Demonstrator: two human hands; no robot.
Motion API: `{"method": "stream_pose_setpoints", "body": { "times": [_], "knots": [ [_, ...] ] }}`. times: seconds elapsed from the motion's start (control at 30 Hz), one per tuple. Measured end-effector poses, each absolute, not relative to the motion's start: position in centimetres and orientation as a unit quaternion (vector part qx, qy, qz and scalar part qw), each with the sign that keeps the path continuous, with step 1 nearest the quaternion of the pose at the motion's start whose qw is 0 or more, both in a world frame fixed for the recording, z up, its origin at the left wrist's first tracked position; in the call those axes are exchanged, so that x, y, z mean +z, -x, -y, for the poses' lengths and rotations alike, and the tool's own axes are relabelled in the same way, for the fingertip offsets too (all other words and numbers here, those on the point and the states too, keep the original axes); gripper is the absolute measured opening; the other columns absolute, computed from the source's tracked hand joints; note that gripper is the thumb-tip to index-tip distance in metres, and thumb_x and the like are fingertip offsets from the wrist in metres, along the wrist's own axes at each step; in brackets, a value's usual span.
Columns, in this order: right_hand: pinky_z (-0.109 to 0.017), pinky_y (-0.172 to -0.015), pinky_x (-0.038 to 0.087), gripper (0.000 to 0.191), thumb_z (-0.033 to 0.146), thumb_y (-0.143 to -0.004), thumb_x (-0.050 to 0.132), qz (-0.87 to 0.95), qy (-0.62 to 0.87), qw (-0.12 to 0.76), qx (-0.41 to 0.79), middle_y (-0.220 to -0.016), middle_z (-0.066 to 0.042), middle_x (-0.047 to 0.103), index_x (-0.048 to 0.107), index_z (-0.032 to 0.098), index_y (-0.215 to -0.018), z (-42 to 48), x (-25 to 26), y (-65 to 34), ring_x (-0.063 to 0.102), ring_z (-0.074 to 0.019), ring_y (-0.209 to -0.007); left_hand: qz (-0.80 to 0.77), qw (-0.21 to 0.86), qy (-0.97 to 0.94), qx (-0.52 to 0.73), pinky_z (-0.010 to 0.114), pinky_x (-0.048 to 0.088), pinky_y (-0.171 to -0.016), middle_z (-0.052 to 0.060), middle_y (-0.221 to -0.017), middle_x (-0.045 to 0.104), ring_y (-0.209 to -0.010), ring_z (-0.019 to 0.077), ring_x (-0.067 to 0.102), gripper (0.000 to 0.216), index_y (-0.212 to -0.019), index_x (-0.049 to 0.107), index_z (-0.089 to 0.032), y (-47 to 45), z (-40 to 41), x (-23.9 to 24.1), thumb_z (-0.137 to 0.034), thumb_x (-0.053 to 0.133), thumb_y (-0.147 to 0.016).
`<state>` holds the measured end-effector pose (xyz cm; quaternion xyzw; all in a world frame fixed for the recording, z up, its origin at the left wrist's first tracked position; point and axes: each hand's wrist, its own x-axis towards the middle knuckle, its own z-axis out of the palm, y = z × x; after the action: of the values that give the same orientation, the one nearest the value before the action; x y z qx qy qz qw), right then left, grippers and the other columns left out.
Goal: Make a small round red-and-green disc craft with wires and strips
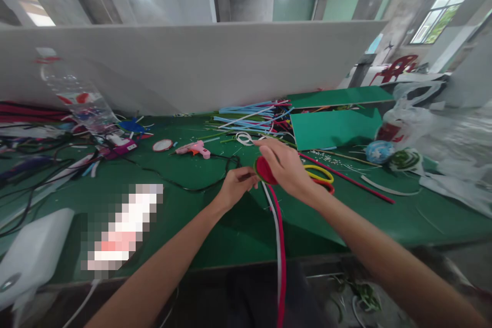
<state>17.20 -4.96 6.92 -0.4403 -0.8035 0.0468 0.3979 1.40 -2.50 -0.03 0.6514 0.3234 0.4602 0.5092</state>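
A round red coil with a green rim (265,170) is held above the green table (161,205) by both hands. My right hand (286,166) wraps over its top and right side, fingers closed on it. My left hand (235,186) pinches its left edge. Red, white and grey foam strips (280,246) trail from the coil down toward me, past the table's front edge. Yellow and red rings (322,177) lie on the table just right of my right hand.
A pink glue gun (194,149) with a black cable lies behind my hands. Coloured strips (253,115) and green sheets (334,128) are piled at the back by a white partition. A plastic bottle (75,95) and cables sit left, plastic bags (426,123) right, a white device (31,256) near left.
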Motion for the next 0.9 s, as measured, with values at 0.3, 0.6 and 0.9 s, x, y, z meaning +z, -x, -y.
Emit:
{"method": "stream_pose_setpoints", "body": {
  "times": [0.3, 0.6, 0.9],
  "knots": [
    [-0.029, -0.073, 0.048, 0.038, 0.035, -0.093, 0.038, 0.731, 0.435, 0.501, 0.157, -0.082, -0.005, 0.071, 0.072, 0.019, -0.085, 3.2, 3.9, -15.2, 0.066, -0.0201, -0.082, -0.338, 0.475, -0.671, 0.457, 0.022, 0.03, -0.049, -0.002, -0.052, 0.053, -0.049, 0.0077, 0.041, 0.025, -0.061, 0.064, -0.014, -1.4, 2.3, -0.3, -0.034, 0.063, -0.076],
    [-0.029, -0.08, 0.049, 0.027, 0.025, -0.088, 0.044, 0.725, 0.406, 0.533, 0.157, -0.097, -0.005, 0.071, 0.071, 0.02, -0.092, 3.0, 2.6, -15.3, 0.065, -0.0182, -0.091, -0.381, 0.417, -0.68, 0.467, 0.022, 0.035, -0.049, -0.002, -0.049, 0.053, -0.048, 0.0098, 0.045, 0.017, -0.073, 0.071, -0.014, -1.7, 2.4, 0.0, -0.028, 0.061, -0.073],
    [-0.028, -0.074, 0.049, 0.029, 0.025, -0.089, 0.043, 0.712, 0.402, 0.554, 0.155, -0.092, -0.004, 0.072, 0.072, 0.02, -0.089, 3.2, 2.1, -14.8, 0.066, -0.018, -0.085, -0.378, 0.369, -0.702, 0.477, 0.022, 0.039, -0.052, -0.001, -0.053, 0.058, -0.05, 0.0109, 0.051, 0.015, -0.071, 0.071, -0.015, -1.7, 2.5, -0.4, -0.02, 0.057, -0.073]
  ]
}}
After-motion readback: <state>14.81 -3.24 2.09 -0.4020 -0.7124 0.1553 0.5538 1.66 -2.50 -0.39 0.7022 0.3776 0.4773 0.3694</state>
